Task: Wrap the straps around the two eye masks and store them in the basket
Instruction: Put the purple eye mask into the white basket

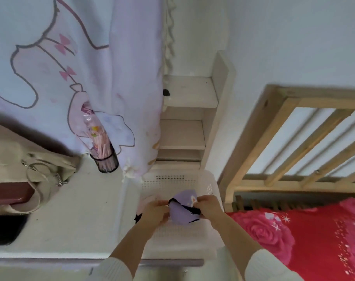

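Purple and soft, the mask (182, 209) is sitting between two hands, just above the white basket (211, 185). The left hand (156, 211) is pinching the mask's left side with bent fingers. The right hand (208, 206) is gripping the right side, fingers closed on the black strap (189, 208) that is running across the mask. Something pink and black is peeking out behind the left hand; I cannot tell what it is. A red flowery blanket (306, 236) is lying to the right.
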A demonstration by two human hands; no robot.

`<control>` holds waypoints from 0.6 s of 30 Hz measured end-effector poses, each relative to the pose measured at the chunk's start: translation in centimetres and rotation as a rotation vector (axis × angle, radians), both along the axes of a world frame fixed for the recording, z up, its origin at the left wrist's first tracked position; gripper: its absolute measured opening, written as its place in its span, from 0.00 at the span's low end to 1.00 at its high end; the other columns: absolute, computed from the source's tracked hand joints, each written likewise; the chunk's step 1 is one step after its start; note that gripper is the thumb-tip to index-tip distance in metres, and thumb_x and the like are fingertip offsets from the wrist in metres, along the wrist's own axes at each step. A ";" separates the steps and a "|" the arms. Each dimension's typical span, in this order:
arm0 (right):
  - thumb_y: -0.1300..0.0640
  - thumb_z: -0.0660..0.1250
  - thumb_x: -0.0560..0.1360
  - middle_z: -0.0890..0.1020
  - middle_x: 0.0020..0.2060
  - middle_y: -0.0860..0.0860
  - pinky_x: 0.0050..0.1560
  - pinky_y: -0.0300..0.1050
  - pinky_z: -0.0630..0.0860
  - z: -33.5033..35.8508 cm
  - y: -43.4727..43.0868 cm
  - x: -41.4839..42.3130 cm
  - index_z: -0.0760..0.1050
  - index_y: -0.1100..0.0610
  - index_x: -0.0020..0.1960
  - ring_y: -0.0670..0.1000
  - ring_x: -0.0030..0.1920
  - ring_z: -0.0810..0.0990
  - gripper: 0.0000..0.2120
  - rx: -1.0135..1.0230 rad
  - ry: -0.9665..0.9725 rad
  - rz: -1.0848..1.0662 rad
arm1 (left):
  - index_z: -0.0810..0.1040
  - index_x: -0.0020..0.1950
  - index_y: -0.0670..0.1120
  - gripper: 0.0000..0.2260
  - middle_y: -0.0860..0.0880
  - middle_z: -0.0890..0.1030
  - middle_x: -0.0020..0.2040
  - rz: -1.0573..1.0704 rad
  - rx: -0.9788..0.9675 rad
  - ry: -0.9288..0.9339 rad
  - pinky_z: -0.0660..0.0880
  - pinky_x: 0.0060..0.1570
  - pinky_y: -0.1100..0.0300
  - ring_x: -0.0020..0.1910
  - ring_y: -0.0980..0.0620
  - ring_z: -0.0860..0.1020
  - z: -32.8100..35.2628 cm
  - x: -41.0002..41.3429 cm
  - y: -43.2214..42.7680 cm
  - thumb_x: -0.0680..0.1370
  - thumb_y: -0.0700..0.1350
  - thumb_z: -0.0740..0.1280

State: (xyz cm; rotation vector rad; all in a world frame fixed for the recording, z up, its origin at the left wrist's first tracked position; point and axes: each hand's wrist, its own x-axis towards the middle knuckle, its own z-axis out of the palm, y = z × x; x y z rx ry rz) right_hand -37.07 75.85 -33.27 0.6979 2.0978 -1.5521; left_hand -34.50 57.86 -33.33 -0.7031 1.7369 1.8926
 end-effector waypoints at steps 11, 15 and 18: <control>0.61 0.61 0.75 0.71 0.28 0.54 0.29 0.42 0.61 -3.3 -1.9 -2.4 0.64 0.59 0.30 0.51 0.30 0.69 0.16 0.263 0.012 0.159 | 0.75 0.30 0.42 0.09 0.45 0.71 0.28 -0.132 -0.282 -0.021 0.64 0.35 0.57 0.32 0.49 0.67 -3.5 -2.2 -0.5 0.71 0.34 0.64; 0.60 0.62 0.76 0.70 0.30 0.51 0.32 0.42 0.63 -1.8 -2.0 -2.3 0.67 0.58 0.32 0.49 0.32 0.70 0.14 0.315 0.051 0.244 | 0.74 0.32 0.42 0.10 0.44 0.72 0.31 -0.235 -0.394 0.094 0.63 0.38 0.58 0.34 0.50 0.68 -3.4 -2.2 -0.4 0.73 0.35 0.62; 0.60 0.63 0.76 0.81 0.46 0.60 0.44 0.45 0.71 -0.3 -1.9 -2.2 0.77 0.66 0.48 0.57 0.46 0.80 0.10 0.338 0.058 0.321 | 0.74 0.32 0.48 0.11 0.50 0.72 0.31 -0.332 -0.552 0.160 0.63 0.33 0.61 0.31 0.52 0.68 -2.7 -2.2 -0.3 0.74 0.40 0.62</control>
